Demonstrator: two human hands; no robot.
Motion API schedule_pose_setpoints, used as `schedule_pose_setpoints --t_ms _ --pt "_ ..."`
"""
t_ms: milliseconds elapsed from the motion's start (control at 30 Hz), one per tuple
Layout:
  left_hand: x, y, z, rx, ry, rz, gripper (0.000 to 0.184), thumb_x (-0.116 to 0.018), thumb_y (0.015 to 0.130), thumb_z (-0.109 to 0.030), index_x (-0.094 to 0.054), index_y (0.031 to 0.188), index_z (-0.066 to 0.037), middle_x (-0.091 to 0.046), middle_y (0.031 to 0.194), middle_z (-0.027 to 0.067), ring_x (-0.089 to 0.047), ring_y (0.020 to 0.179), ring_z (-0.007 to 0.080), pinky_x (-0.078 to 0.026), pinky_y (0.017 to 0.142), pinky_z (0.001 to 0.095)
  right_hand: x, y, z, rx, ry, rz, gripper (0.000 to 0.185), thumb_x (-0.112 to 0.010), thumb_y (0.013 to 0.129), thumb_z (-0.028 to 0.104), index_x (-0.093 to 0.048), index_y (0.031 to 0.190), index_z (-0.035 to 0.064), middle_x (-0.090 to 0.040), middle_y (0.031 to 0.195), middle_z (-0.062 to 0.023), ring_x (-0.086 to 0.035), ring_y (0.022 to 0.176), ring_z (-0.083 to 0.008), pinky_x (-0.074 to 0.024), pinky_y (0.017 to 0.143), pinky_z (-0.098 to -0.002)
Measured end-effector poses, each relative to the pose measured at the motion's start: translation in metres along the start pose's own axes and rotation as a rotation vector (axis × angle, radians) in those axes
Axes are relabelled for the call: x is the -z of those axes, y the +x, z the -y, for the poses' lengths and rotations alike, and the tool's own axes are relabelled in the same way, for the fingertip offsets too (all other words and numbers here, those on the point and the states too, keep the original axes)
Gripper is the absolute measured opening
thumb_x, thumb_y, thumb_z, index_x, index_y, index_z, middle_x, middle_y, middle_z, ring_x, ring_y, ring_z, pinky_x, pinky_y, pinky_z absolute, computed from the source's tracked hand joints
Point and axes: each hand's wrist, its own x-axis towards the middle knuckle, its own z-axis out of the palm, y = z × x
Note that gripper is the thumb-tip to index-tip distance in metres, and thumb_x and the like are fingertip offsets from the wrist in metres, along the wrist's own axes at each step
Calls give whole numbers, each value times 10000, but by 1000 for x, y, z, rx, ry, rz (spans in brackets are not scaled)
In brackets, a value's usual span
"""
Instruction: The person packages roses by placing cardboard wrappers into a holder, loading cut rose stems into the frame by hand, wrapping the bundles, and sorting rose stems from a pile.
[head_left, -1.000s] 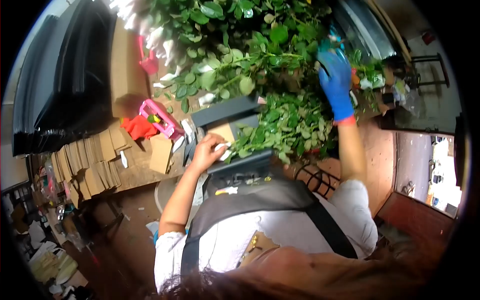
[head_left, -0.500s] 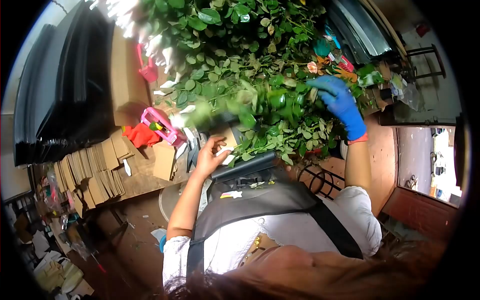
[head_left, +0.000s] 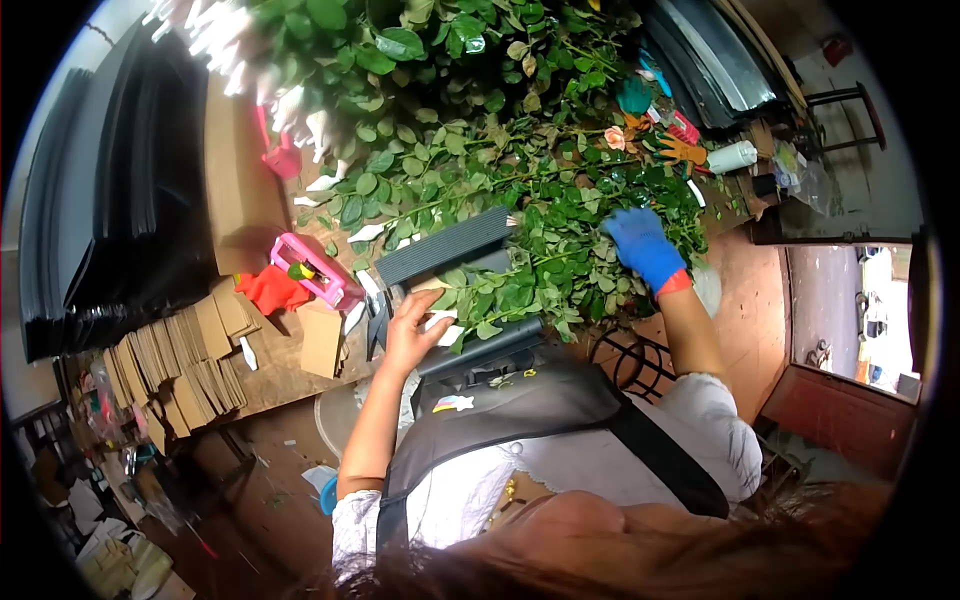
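Observation:
My left hand [head_left: 403, 335] is bare, its fingers and thumb curled around a rose in a white sleeve [head_left: 440, 324], at the near edge of the work surface. From that hand leafy rose stems [head_left: 540, 290] run to the right. Over their right part is my right hand [head_left: 645, 247] in a blue glove with a red cuff; its fingertips are blurred, so I cannot see whether they grip a stem. A dark ridged board [head_left: 445, 247] lies just beyond my left hand, beside a black-handled tool like scissors [head_left: 376, 325].
A large pile of leafy roses [head_left: 440, 110] fills the far side, white-sleeved heads to the left. Cardboard pieces [head_left: 190, 360], a pink plastic holder [head_left: 315, 270] and a red cloth [head_left: 272, 289] lie left. Tall dark sheets [head_left: 130, 180] stand behind them. Orange gloves [head_left: 683, 151] lie right.
My right hand has come down toward me and slightly left. The blurred rose stem that hung in front of it no longer covers the ridged board. My left hand stays nearly in place.

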Motion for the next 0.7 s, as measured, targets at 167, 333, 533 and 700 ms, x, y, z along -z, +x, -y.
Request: schedule_pose_setpoints --t_ms 167,333,533,700 --pt "-1 -1 -3 -16 11 17 506 -799 847 -143 -633 1319 -71 -606 1267 122 -644 1107 240 -577 881 341 15 123 43 332 606 -701 376 -631 905 274 -643 1272 190 -697 1138 -111 -661 1005 -353 -526 876 -467" --pt "0 0 -15 25 1 54 474 -753 886 -143 -626 1338 -77 -594 1232 114 -632 1063 242 -546 891 331 -37 209 68 244 430 -254 394 -609 934 389 -625 1275 191 -669 1181 -127 -625 1115 -337 -495 973 -465" --pt "-2 10 -8 -128 274 -61 265 -717 893 -136 -710 1140 -41 -661 1093 133 -609 1000 322 -473 907 402 54 158 30 431 430 -764 267 -614 955 323 -674 1184 199 -685 1083 -66 -668 955 -292 -546 794 -427" --pt "-7 10 4 17 4 -86 333 -753 853 -79 -689 1178 -43 -657 1067 125 -671 916 265 -547 810 346 144 21 8 596 110 -995 344 -692 891 272 -667 1232 234 -679 983 -25 -650 813 -237 -529 676 -370"
